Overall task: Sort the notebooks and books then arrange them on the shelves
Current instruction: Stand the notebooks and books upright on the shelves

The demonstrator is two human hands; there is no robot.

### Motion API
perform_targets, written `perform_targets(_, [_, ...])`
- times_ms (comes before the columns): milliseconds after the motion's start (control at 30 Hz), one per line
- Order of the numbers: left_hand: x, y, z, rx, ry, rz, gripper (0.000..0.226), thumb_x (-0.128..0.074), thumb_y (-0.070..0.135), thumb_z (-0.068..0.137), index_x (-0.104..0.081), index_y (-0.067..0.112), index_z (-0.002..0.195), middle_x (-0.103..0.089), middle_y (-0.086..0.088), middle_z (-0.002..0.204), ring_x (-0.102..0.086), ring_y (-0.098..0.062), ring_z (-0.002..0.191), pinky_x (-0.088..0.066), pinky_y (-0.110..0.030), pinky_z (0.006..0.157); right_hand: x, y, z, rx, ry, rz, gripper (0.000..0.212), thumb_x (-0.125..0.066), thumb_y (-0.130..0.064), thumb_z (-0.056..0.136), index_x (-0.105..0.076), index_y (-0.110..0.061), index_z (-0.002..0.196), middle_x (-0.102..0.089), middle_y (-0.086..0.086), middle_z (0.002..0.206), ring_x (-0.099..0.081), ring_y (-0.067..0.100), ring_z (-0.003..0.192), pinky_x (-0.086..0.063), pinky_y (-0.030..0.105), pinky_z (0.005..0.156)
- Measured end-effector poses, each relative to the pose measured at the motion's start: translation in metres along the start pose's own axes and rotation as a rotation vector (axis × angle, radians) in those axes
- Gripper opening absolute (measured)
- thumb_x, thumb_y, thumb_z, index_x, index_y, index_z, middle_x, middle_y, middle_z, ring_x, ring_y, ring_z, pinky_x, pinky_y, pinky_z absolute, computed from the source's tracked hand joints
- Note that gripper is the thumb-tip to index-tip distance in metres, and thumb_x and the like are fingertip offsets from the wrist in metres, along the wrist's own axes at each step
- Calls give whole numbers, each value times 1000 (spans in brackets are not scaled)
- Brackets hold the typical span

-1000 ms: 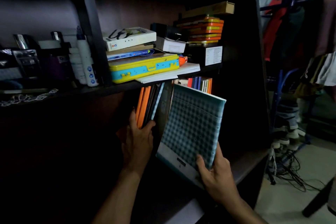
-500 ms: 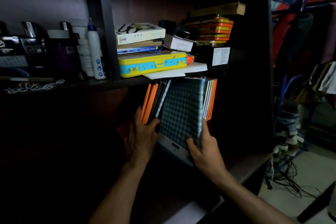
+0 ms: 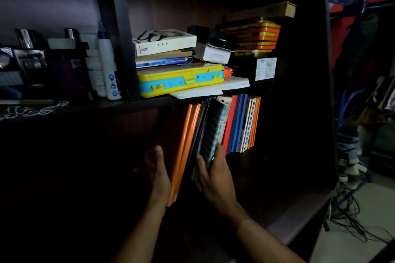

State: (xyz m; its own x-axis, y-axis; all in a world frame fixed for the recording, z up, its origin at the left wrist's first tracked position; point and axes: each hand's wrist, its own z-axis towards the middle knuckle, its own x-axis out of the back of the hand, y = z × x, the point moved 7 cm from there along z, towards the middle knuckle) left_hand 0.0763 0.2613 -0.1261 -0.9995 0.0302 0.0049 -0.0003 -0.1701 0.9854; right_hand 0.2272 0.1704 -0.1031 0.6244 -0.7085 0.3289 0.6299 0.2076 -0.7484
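A: What carries everything here?

B: A dark wooden bookcase (image 3: 329,96) with at least two shelves. The room is dim. To the right, past the bookcase's side panel, clothes (image 3: 363,17) hang and a tangle of thin cables (image 3: 350,218) lies on a pale floor.

A: And the lower shelf?

B: Its board (image 3: 284,209) holds books and notebooks stood on edge. At the left, two orange notebooks (image 3: 186,145) lean, thin and glossy. Next comes a checked notebook (image 3: 212,130), grey-green with a woven-looking cover, tilted like the orange ones. To its right stands an upright row (image 3: 241,124): one red spine, two blue, then several thin white and orange ones, too tight to count.

A: The hands?

B: The left hand (image 3: 157,173) lies flat against the outer orange cover, fingers straight. The right hand (image 3: 213,175) grips the checked notebook at its lower end, thumb on the near side and fingers curled round the far side.

A: The upper shelf?

B: Near its front edge lies a yellow plastic case (image 3: 181,81) with blue trim and latches, loose white paper (image 3: 213,89) beside it. On the case are a blue book (image 3: 162,62), a brown board and a white box (image 3: 164,41). Right of them is a stack of orange and yellow tins (image 3: 258,36) on a black box (image 3: 254,68), a long cardboard box (image 3: 263,10) on top. Left of the upright divider stands a white bottle (image 3: 108,64).
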Motion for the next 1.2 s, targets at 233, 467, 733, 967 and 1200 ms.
perform_targets(233, [-9,-6,-1,118,-88,159,113,-16,99,66,-18,35,160,-17,-1,167,-18,-28,152,-19,-49,120,0,5,2,64,25,-11,58,-53,-28,104,-31,-20,157,-44,-4,154,-43,0,137,-41,23,112])
perform_targets(467, [-25,13,-17,-160,-341,32,63,-69,64,80,-39,56,134,-54,39,122,-55,17,111,-47,-17,95,-1,4,4,95,-1,35,53,-57,-24,102,-33,-38,148,-55,-25,125,-55,-13,105,-48,10,87])
perform_targets(733, [-24,-6,-6,-31,-324,-159,100,-82,35,71,-23,59,148,-51,5,146,-63,-13,118,-58,-24,75,-9,11,7,103,-135,-42,54,-49,-27,105,-19,-42,148,-36,-38,123,-38,-12,118,-32,11,100])
perform_targets(967, [-34,-4,-6,-53,-348,-148,91,-80,40,75,-29,49,150,-60,13,133,-66,-3,109,-55,-18,77,1,25,17,-58,78,97,70,-70,-25,93,-29,-41,149,-40,-8,141,-45,10,129,-48,31,103])
perform_targets(1200, [-28,-11,1,33,-311,-226,88,-61,89,64,-38,56,142,-53,6,145,-55,-21,129,-46,-58,105,-9,28,17,-79,-37,157,90,-76,-35,88,-18,-36,158,-37,-12,155,-40,6,139,-44,34,112])
